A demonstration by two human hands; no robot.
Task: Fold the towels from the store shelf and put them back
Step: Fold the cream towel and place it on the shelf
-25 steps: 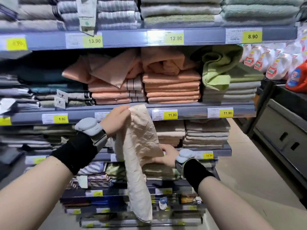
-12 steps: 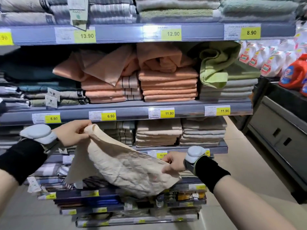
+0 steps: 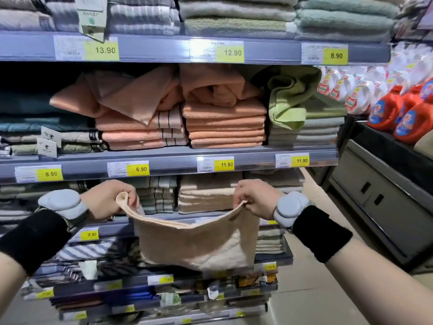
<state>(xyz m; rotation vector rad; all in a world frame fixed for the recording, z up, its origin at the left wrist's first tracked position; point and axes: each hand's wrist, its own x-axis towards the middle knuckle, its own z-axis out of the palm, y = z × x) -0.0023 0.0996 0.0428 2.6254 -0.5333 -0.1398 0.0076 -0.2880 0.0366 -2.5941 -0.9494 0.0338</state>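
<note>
A beige towel (image 3: 196, 245) hangs doubled between my two hands in front of the store shelf (image 3: 164, 164). My left hand (image 3: 110, 199) pinches its upper left corner. My right hand (image 3: 255, 199) pinches the upper right corner at about the same height. The top edge sags between them and the lower fold hangs free. On the shelf above, peach towels (image 3: 225, 123) lie stacked, with loose peach ones (image 3: 131, 97) crumpled on top and a rumpled green towel (image 3: 290, 102) to the right.
Folded beige towels (image 3: 206, 195) sit on the shelf right behind my hands. Striped and dark towels fill the lower shelves. Orange detergent bottles (image 3: 412, 116) stand on a dark cabinet (image 3: 379, 195) at the right, with bare floor between it and the shelving.
Both hands have spread apart and levelled out. The towel went from hanging long from my left hand to being held doubled by two corners. My right hand has risen.
</note>
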